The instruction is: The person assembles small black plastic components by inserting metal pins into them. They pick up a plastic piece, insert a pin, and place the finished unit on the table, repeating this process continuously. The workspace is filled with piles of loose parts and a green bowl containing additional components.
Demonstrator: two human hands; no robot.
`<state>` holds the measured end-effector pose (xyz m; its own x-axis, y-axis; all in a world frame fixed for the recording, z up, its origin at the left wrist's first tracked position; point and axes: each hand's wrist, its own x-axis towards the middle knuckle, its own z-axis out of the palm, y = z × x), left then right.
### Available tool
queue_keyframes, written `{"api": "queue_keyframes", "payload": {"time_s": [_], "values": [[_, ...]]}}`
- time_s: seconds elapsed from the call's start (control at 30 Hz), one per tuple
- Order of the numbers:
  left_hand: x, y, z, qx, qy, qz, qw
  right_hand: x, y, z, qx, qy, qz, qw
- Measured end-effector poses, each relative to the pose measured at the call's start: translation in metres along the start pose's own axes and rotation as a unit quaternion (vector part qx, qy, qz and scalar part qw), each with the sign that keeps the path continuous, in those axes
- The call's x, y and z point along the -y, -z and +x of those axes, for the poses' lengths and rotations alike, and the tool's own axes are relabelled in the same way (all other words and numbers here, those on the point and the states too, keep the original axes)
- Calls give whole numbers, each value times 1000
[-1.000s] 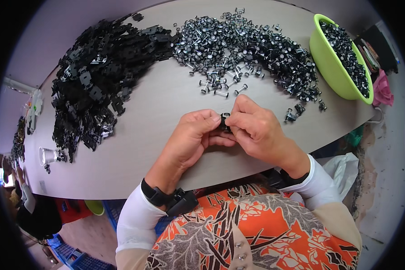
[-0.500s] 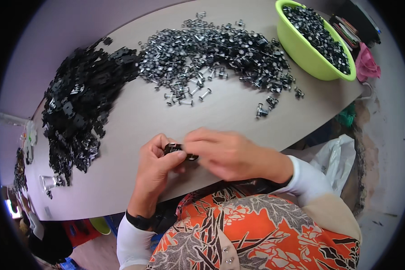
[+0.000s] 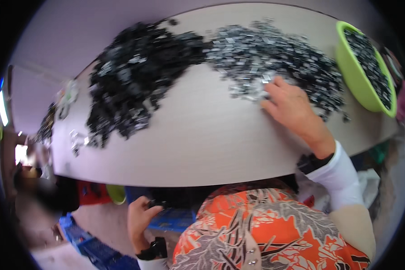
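Observation:
My left hand (image 3: pixel 139 219) is off the table's front edge, low on the left, its thumb and fingers closed on a small black plate (image 3: pixel 157 204). The plate's details are blurred. Over the table, my right hand (image 3: pixel 292 105) reaches to the near edge of a heap of small silver and black metal pins (image 3: pixel 252 51) with round flat ends. Its thumb and fingers are apart, and nothing shows between them. Left of the pins lies a big heap of thin black plates (image 3: pixel 139 76).
A lime-green basin (image 3: pixel 357 83) full of dark pins stands at the far right of the table (image 3: pixel 202 130). A small clear cup (image 3: pixel 78 139) sits by the black heap. Below the edge are blue crates (image 3: pixel 175 220) and a red container (image 3: pixel 94 192). Another person (image 3: pixel 54 193) is at left.
My hands have separated. The left has gone down past the table edge with the black plate; the right has moved out to the pins. The whole view has swung left.

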<state>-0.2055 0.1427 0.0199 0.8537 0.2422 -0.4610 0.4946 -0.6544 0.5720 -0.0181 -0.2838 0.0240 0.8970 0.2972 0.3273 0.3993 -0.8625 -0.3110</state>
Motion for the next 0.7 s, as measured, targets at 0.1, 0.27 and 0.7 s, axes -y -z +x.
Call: {"api": "queue_keyframes", "payload": {"time_s": [0.1, 0.27, 0.7], "values": [[-4, 3, 2, -81, -32, -22, 996, -12, -16, 8, 24, 9, 3, 1000], [-86, 15, 61, -193, -174, 28, 965, -8, -9, 2, 40, -5, 5, 999], [-175, -55, 122, -162, -355, 195, 900, -8, -11, -1, 8, 19, 87, 996]]}}
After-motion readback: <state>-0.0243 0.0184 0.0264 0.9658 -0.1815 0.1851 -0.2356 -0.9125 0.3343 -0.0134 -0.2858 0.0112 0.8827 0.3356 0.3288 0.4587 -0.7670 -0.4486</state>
